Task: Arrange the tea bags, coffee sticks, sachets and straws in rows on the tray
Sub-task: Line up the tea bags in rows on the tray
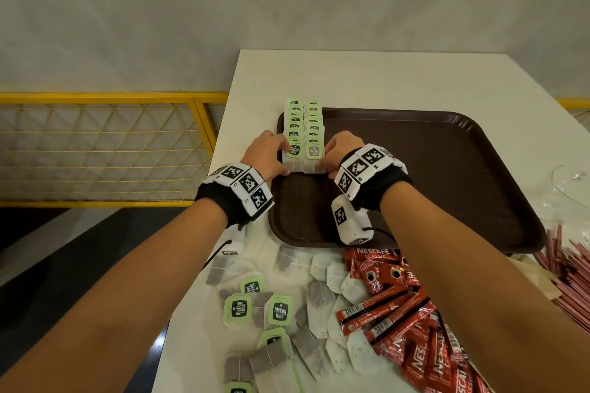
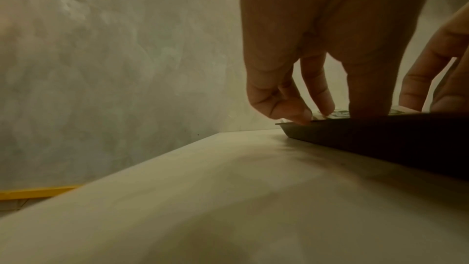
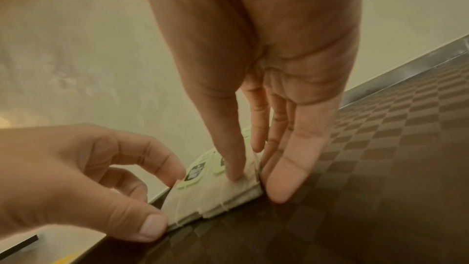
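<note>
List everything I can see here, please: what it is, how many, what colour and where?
tray: one, dark brown, on the table
table: one, white, against the wall
rows of tea bags: two, white with green tags, left end of tray
loose tea bags: many, white, some green-tagged, table in front of tray
coffee sticks: many, red, right of the loose tea bags
straws: a pile, reddish, table's right edge
railing: yellow, left of table
left hand: touches the left row
right hand: fingers straight against the right row
</note>
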